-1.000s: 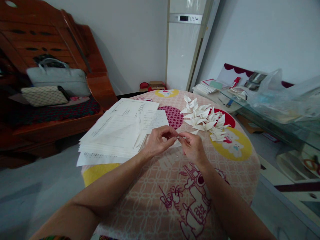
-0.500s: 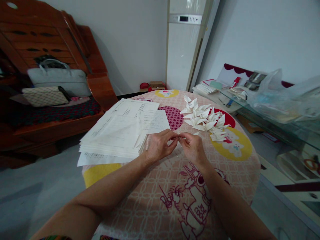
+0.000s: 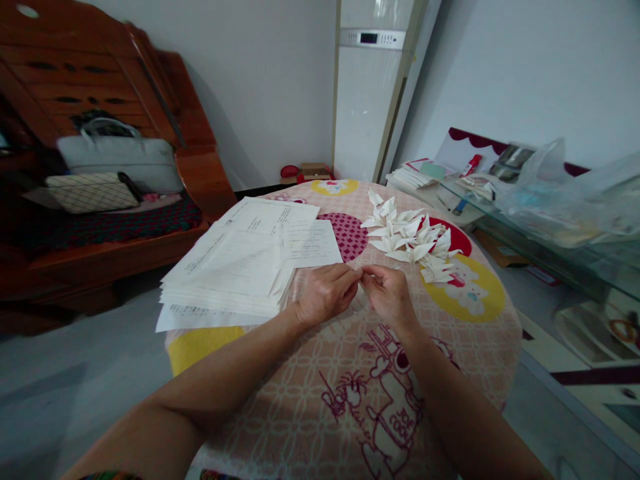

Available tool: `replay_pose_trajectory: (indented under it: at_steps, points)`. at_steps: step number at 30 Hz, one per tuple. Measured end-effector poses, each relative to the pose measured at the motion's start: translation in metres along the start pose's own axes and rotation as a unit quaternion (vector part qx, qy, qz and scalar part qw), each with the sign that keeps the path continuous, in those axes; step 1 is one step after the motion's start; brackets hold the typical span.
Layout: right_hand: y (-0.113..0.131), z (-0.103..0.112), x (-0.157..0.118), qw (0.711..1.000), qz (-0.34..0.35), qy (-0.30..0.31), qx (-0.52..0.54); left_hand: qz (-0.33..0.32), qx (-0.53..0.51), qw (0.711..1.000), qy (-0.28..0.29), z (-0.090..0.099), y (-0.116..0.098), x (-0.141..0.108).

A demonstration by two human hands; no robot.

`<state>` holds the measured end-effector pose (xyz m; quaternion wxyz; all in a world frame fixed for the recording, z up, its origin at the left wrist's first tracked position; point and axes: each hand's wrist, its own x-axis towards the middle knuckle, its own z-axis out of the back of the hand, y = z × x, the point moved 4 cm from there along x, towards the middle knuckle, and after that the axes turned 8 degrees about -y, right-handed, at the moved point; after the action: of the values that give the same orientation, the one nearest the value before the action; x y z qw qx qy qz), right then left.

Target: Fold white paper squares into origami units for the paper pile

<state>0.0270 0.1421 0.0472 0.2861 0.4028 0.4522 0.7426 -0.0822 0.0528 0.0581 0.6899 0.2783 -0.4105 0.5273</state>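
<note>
My left hand (image 3: 327,291) and my right hand (image 3: 390,295) meet over the middle of the round table. Both are closed in a pinch, fingertips touching. Whatever lies between the fingers is hidden or too small to make out. Just beyond my right hand lies a heap of white folded paper cranes (image 3: 407,230), some with print on them. Left of my left hand sits a thick stack of printed paper sheets (image 3: 230,260), with a smaller sheet (image 3: 313,241) on its right side, close to my knuckles.
A patterned pink cloth (image 3: 300,393) covers the table. To the right, a glass-topped stand (image 3: 530,233) carries plastic bags (image 3: 555,193) and papers. On the left a wooden bench (image 3: 195,180) holds a grey bag (image 3: 135,160). A tall white cabinet-like unit (image 3: 367,107) stands behind.
My left hand has shifted slightly right and its fingers have curled in more. A small white tip that showed beyond my right hand is now out of sight. The cranes and stack stay put.
</note>
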Motion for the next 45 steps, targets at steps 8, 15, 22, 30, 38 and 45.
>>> replay_pose_trajectory:
  at_steps: [8, 15, 22, 30, 38, 45]
  points:
    - [-0.002, 0.002, 0.000, 0.998, -0.045, 0.009, 0.030, -0.033, 0.028, 0.999, 0.015, 0.001, -0.002, 0.003]
    - [-0.004, 0.000, -0.002, 0.998, -0.056, 0.020, 0.003, 0.057, -0.053, 0.997, 0.001, 0.000, 0.006, -0.001]
    - [0.005, 0.001, -0.005, 0.996, 0.026, -0.022, -0.076, 0.174, -0.169, 0.970, -0.020, 0.005, 0.010, 0.005]
    - [0.004, 0.000, -0.004, 0.995, 0.031, -0.014, -0.099, 0.061, -0.098, 0.993, -0.008, 0.001, 0.008, -0.002]
    - [0.006, -0.001, -0.003, 1.000, -0.016, 0.019, -0.018, -0.005, -0.043, 0.999, 0.005, -0.003, 0.011, -0.008]
    - [0.003, 0.000, -0.002, 0.999, -0.040, 0.020, 0.015, -0.034, -0.044, 0.998, 0.022, -0.002, 0.007, -0.004]
